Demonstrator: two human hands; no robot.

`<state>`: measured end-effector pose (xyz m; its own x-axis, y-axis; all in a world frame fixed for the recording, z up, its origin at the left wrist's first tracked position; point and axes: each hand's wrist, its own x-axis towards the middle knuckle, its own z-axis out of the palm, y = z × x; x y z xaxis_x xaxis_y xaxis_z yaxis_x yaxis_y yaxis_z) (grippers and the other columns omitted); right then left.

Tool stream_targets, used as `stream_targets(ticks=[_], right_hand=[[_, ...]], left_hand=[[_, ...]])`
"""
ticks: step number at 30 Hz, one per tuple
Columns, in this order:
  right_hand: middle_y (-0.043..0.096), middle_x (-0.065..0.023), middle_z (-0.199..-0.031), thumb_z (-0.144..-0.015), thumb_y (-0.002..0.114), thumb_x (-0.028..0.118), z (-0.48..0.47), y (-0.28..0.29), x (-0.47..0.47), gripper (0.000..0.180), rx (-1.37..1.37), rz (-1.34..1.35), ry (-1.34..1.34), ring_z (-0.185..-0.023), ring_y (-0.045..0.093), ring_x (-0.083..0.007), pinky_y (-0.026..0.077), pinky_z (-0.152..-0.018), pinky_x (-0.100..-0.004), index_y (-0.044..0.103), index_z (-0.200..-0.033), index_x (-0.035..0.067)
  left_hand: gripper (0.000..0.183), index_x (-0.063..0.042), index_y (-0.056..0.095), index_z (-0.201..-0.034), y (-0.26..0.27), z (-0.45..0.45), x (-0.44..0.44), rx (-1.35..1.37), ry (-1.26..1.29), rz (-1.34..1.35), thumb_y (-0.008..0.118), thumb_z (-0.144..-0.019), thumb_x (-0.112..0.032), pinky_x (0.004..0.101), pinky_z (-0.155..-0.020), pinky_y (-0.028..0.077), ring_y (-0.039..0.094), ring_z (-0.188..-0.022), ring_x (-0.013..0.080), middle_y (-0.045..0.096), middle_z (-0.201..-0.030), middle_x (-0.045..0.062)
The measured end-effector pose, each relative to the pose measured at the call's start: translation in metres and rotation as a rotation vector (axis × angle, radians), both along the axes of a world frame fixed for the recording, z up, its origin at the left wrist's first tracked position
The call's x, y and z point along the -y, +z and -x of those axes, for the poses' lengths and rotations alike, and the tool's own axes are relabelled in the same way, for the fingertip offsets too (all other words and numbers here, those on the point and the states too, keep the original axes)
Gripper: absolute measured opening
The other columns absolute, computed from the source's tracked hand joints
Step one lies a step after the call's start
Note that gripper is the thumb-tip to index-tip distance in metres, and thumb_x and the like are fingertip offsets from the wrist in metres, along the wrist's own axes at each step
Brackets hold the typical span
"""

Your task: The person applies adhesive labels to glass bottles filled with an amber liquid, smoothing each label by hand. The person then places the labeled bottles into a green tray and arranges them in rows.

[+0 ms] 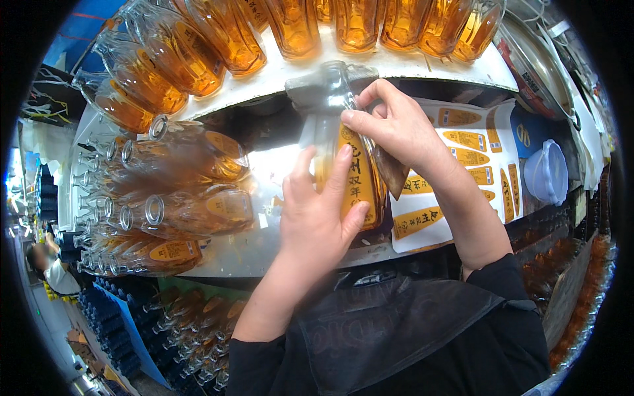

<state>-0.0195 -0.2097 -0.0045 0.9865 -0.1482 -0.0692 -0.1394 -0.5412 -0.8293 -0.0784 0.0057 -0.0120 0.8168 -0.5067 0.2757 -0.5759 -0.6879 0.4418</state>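
Note:
A clear glass bottle (pixel 376 208) of amber liquid lies before me, its neck resting on a grey support (pixel 302 91). On its upper face is a long orange label (pixel 357 171) bearing dark writing. My left hand (pixel 317 208) is spread over the label and the bottle's left side, fingertips touching it. At the bottle's shoulder, my right hand (pixel 391 121) has thumb and forefinger close together by the label's upper end. Whether they pinch anything is unclear. A brown wedge-shaped piece (pixel 394 173) shows under my right wrist.
Filled bottles (pixel 356 29) stand along a white ledge (pixel 460 74). More labelled bottles (pixel 198 208) lie stacked at left. A label sheet (pixel 421 242) lies at right beside a pale blue cup (pixel 545 173). Bottles (pixel 198 326) fill the floor area below. A person (pixel 54 272) is at far left.

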Motion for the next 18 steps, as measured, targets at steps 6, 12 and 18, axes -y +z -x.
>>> stream_targets(ticks=[6,12,18], right_hand=[[0.064,0.0009,-0.096,-0.101,0.064,0.045,-0.004,0.047,0.016,0.039,-0.175,-0.275,-0.049,-0.086,0.058,-0.0071,0.046,-0.077,-0.0241,0.075,-0.105,0.007],[0.073,-0.0079,-0.109,-0.093,0.073,0.004,0.015,0.052,0.013,0.029,0.499,0.038,0.299,-0.100,0.071,-0.0162,0.057,-0.090,-0.0302,0.066,-0.121,0.001],[0.076,-0.0112,-0.096,-0.087,0.075,-0.003,0.018,0.046,0.002,0.020,0.891,0.449,0.267,-0.089,0.076,-0.0266,0.062,-0.078,-0.0363,0.074,-0.107,0.003]], left_hand=[[0.076,-0.015,0.048,-0.158,0.001,0.001,-0.001,-0.028,0.005,-0.005,0.073,-0.089,-0.033,0.0444,-0.104,0.045,0.048,-0.115,0.0316,0.034,-0.153,0.021],[0.077,-0.016,0.049,-0.156,0.000,0.000,0.001,-0.030,0.001,0.061,0.078,-0.087,-0.032,0.0490,-0.106,0.044,0.047,-0.120,0.0396,0.035,-0.151,0.024],[0.064,-0.009,0.055,-0.150,-0.008,0.002,-0.004,-0.022,0.062,0.217,0.076,-0.091,-0.023,0.0474,-0.108,0.044,0.053,-0.124,0.0380,0.049,-0.145,0.022]])
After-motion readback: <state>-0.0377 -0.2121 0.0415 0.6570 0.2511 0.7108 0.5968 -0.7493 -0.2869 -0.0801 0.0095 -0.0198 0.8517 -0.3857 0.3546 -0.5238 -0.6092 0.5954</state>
